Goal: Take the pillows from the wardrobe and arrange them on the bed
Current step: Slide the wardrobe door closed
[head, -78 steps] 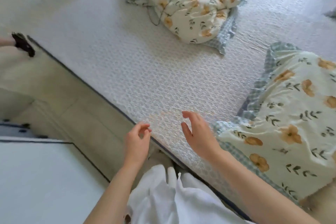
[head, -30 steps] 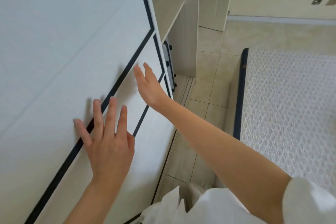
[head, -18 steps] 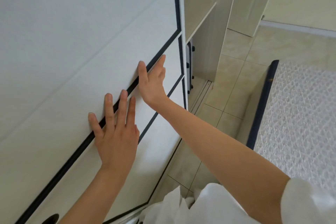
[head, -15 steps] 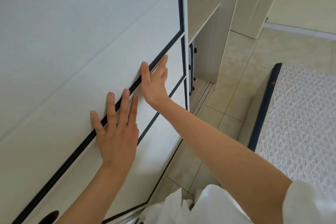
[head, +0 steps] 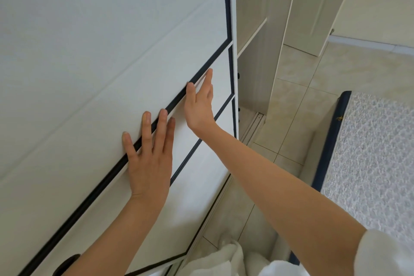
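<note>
Wardrobe door (head: 94,56): white sliding panel with dark trim, fills left of view. Left hand (head: 149,163): flat on the panel, fingers spread, grasping nothing. Right hand (head: 199,105): open palm on the panel, farther along. Bed (head: 369,152): right edge, apart across tiled floor (head: 298,96). Pillows: out of view.

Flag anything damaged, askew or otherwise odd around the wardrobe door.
Nothing stands out. Both the left hand and right hand lie flat on the white sliding wardrobe door; its dark trim looks intact, and the floor track shows no debris.
</note>
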Tool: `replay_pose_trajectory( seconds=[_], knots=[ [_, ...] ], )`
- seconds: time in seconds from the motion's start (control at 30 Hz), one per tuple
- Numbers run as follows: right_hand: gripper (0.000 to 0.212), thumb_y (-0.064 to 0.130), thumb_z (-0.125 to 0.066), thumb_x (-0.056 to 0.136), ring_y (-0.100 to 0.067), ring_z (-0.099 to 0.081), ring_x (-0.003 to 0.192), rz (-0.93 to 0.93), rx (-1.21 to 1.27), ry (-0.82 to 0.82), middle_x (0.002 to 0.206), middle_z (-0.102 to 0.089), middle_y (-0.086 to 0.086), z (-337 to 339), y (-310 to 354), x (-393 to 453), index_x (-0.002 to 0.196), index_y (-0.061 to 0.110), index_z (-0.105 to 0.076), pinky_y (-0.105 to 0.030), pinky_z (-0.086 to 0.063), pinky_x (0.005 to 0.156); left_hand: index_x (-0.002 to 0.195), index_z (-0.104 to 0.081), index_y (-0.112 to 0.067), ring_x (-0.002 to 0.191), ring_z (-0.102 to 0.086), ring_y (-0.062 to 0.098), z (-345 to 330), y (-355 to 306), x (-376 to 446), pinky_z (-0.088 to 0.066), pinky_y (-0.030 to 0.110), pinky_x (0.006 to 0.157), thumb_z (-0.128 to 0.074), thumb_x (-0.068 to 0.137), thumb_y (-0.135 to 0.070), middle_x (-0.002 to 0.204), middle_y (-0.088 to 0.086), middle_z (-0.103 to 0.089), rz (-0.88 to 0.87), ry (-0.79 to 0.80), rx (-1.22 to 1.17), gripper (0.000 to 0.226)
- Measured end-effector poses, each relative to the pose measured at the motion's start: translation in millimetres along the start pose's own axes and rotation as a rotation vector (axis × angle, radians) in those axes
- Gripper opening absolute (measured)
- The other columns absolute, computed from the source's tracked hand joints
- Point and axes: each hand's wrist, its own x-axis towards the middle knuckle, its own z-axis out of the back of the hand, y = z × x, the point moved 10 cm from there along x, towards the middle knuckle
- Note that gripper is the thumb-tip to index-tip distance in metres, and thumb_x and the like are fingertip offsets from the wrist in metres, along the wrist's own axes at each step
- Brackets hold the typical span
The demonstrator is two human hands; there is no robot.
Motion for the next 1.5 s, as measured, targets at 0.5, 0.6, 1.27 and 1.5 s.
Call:
replay_pose_trajectory(
  seconds=[0.5,0.6,1.27,1.5],
  knots=[
    [0.066,0.050,-0.030,0.099,-0.010,-0.008,0.147,-0.036,0.018,-0.097,0.162,-0.004,0.007,73,-6,112,0.153,0.028,0.001,-0.024,-0.011,0.110,0.158,-0.013,-0.015,0.148,0.020,0.041,3,-71,106,0.013,0.061,0.115,-0.020,0.091,-0.006,0.166,0.018,0.007,-0.032,0.052,-0.166,0.069],
    [0.067,0.055,-0.030,0.097,-0.011,-0.009,0.147,-0.056,0.019,-0.093,0.162,-0.007,0.007,85,-5,127,0.154,0.030,-0.003,-0.034,-0.013,0.117,0.158,-0.013,-0.014,0.148,0.021,0.042,5,-81,123,0.013,0.061,0.115,-0.023,0.090,-0.006,0.166,0.018,0.009,-0.035,0.054,-0.161,0.069],
    [0.078,0.059,-0.039,0.092,-0.026,-0.019,0.145,-0.196,-0.003,0.090,0.163,-0.001,-0.005,151,-4,247,0.153,0.033,0.001,-0.035,-0.023,0.103,0.159,-0.008,-0.018,0.151,0.009,0.037,3,-155,238,0.010,0.058,0.117,-0.027,0.090,-0.003,0.165,0.019,0.012,0.019,-0.002,-0.034,0.074],
    [0.078,0.067,-0.033,0.091,-0.027,-0.017,0.146,-0.181,-0.013,0.064,0.162,0.008,-0.005,174,-5,289,0.151,0.037,0.006,-0.039,-0.021,0.106,0.159,-0.007,-0.015,0.152,0.001,0.029,7,-185,285,0.002,0.055,0.118,-0.044,0.096,-0.019,0.166,0.010,-0.001,0.010,-0.080,-0.022,0.074]
  ],
)
